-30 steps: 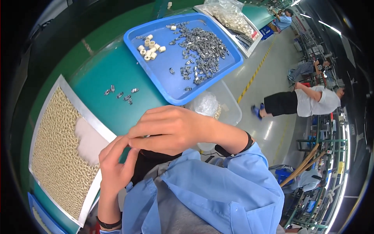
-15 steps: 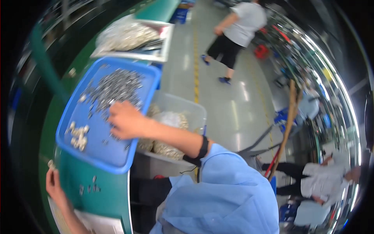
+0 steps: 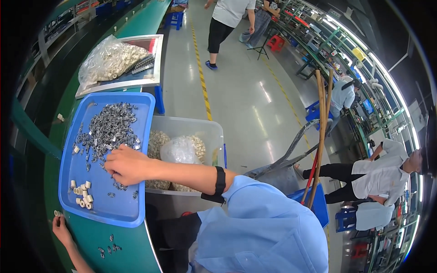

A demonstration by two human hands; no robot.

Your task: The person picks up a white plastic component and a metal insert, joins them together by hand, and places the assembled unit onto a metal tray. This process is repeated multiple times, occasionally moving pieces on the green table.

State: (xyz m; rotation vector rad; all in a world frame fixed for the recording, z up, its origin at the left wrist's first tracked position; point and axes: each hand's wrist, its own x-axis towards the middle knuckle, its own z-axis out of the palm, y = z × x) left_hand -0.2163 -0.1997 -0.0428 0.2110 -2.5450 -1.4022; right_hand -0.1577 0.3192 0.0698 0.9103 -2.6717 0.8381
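Note:
A blue tray (image 3: 123,200) lies on the green bench and bears a heap of small dark metal parts (image 3: 109,123). My right hand (image 3: 125,164) is at the near edge of that heap, fingers curled downward and closed; whatever they pinch is hidden beneath them. Several cream hollow cylinders (image 3: 83,194) sit in the tray's near left corner. Left of the tray, my left hand (image 3: 62,230) pinches a cream hollow cylinder (image 3: 57,213) at its fingertips. A few loose metal parts (image 3: 109,249) lie on the bench to the right of my left hand.
Beyond the tray, a white-framed board (image 3: 157,59) carries a clear bag of cream pieces (image 3: 114,61). A translucent bin (image 3: 211,127) with bagged pieces stands right of the bench. Wooden poles (image 3: 321,136) rise at the right. Other people stand or walk in the aisle.
The whole view has shifted, with the tray now lower in it. My right hand stays at the metal parts, its fingers more curled. The walking person is farther up the aisle.

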